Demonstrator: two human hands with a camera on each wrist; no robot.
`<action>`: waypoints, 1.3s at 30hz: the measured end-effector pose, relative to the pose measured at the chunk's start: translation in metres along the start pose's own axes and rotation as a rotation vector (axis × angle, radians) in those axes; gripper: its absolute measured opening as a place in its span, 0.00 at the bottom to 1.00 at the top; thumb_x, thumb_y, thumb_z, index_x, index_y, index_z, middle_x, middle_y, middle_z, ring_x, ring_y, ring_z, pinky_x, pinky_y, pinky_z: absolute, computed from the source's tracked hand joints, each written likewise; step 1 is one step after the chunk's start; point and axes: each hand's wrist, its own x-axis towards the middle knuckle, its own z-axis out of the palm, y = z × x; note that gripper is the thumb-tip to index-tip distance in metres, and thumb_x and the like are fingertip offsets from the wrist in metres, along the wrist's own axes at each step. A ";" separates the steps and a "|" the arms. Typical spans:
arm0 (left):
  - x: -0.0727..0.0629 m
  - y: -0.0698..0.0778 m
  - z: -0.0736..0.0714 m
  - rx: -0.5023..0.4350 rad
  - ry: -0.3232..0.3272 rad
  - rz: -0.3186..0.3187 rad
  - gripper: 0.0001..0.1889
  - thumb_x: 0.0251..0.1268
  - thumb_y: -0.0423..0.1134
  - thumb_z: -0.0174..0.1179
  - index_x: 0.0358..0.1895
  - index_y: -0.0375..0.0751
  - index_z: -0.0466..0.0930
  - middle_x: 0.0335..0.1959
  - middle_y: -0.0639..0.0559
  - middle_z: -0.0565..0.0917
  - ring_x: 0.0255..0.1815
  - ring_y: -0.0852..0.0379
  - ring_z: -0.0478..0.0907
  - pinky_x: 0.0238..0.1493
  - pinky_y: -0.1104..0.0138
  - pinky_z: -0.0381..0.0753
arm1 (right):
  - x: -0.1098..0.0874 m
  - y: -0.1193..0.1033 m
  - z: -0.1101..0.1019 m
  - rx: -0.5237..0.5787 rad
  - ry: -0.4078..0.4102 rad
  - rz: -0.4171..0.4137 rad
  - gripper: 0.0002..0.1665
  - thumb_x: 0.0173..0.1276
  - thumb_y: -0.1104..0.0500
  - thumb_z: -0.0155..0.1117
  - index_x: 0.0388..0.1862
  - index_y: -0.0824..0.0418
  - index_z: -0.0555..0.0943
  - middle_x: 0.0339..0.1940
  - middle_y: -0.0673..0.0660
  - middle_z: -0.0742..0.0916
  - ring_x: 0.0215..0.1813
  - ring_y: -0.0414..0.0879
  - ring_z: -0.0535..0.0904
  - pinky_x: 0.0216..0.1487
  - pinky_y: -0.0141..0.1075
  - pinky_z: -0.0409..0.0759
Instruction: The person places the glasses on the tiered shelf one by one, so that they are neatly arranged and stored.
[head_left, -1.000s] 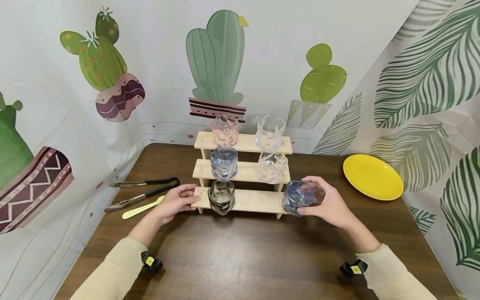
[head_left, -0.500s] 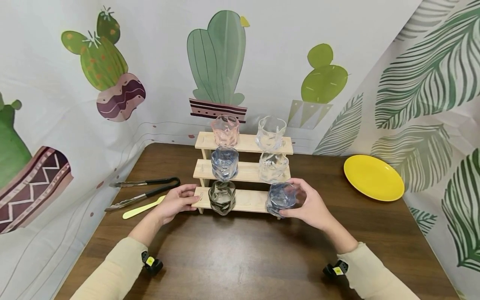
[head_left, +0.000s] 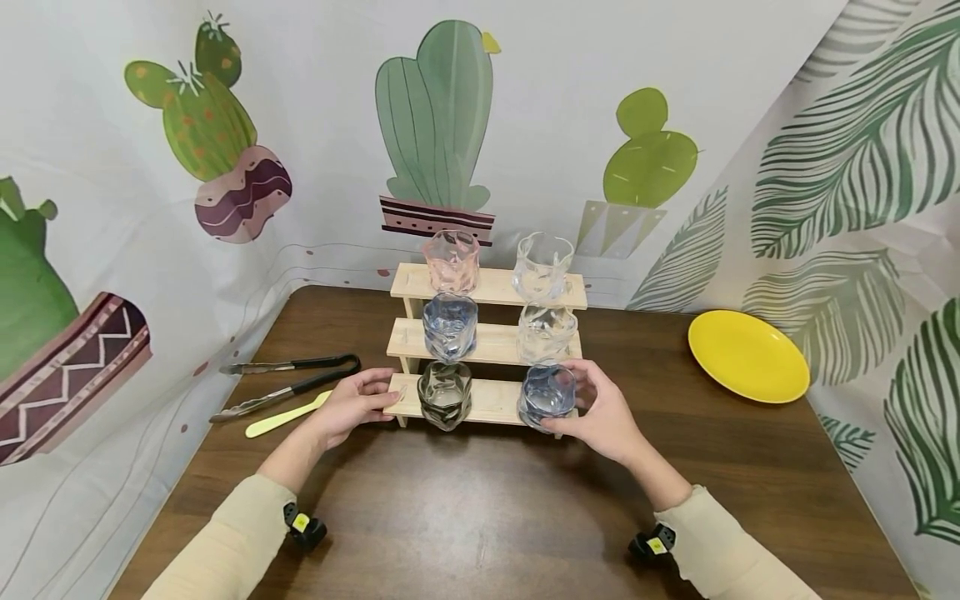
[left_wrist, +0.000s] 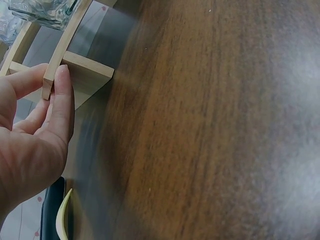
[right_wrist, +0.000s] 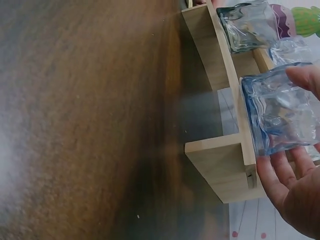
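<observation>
My right hand (head_left: pixel 603 417) grips a blue wavy glass (head_left: pixel 547 395) at the right end of the lowest shelf of a three-step wooden stand (head_left: pixel 491 402). In the right wrist view the base of that blue glass (right_wrist: pixel 280 112) sits right at the shelf board, fingers on one side and thumb on the other. At the stand's left end, my left hand (head_left: pixel 352 408) pinches the end of the lowest board (left_wrist: pixel 56 65) between thumb and fingers. A grey-black glass (head_left: pixel 445 395) stands left on the same shelf.
On the middle shelf are a blue glass (head_left: pixel 450 327) and a transparent glass (head_left: pixel 546 332); above, a pink glass (head_left: pixel 452 262) and another transparent glass (head_left: pixel 543 265). Tongs (head_left: pixel 300 385) and a yellow-green utensil (head_left: pixel 285 417) lie left. A yellow plate (head_left: pixel 748 357) lies right.
My right hand has moved left with the blue glass, from beyond the lowest shelf's right end to over that shelf. The left hand stays at the stand.
</observation>
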 end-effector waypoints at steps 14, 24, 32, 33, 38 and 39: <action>0.001 -0.001 -0.002 -0.005 -0.005 0.024 0.33 0.74 0.30 0.63 0.76 0.24 0.59 0.52 0.39 0.81 0.43 0.55 0.84 0.46 0.62 0.88 | -0.002 -0.002 0.005 0.035 0.012 0.028 0.49 0.46 0.68 0.89 0.67 0.62 0.74 0.53 0.64 0.84 0.52 0.59 0.83 0.51 0.36 0.85; 0.001 -0.002 -0.004 -0.012 -0.004 0.020 0.34 0.74 0.30 0.63 0.77 0.25 0.58 0.53 0.39 0.80 0.43 0.55 0.84 0.46 0.62 0.88 | -0.003 -0.003 0.007 0.023 0.018 0.043 0.51 0.48 0.66 0.88 0.70 0.61 0.72 0.56 0.64 0.84 0.54 0.60 0.83 0.53 0.36 0.84; 0.001 0.000 -0.002 -0.003 -0.004 0.016 0.34 0.74 0.31 0.64 0.77 0.25 0.58 0.54 0.37 0.79 0.43 0.55 0.84 0.46 0.62 0.88 | -0.004 -0.001 0.005 0.014 0.013 0.028 0.51 0.50 0.66 0.88 0.71 0.59 0.72 0.56 0.62 0.84 0.55 0.58 0.82 0.53 0.35 0.84; 0.002 0.000 -0.003 -0.003 -0.004 0.015 0.34 0.74 0.31 0.64 0.77 0.25 0.58 0.54 0.37 0.79 0.43 0.55 0.84 0.46 0.62 0.88 | -0.005 -0.001 0.004 0.020 0.013 0.023 0.50 0.50 0.66 0.88 0.71 0.59 0.72 0.56 0.62 0.84 0.54 0.58 0.82 0.53 0.35 0.85; 0.001 0.002 -0.006 0.022 0.012 0.028 0.34 0.73 0.33 0.65 0.76 0.27 0.61 0.62 0.31 0.76 0.49 0.54 0.83 0.50 0.62 0.87 | -0.004 -0.002 -0.003 0.053 0.019 -0.025 0.46 0.55 0.69 0.84 0.71 0.61 0.72 0.58 0.64 0.83 0.57 0.60 0.81 0.55 0.39 0.85; 0.000 0.003 -0.008 0.029 0.019 0.038 0.33 0.73 0.33 0.65 0.76 0.27 0.62 0.65 0.29 0.75 0.52 0.53 0.83 0.51 0.62 0.86 | -0.004 -0.003 -0.005 0.060 0.024 -0.041 0.44 0.56 0.70 0.82 0.71 0.63 0.72 0.58 0.65 0.83 0.57 0.60 0.81 0.56 0.40 0.85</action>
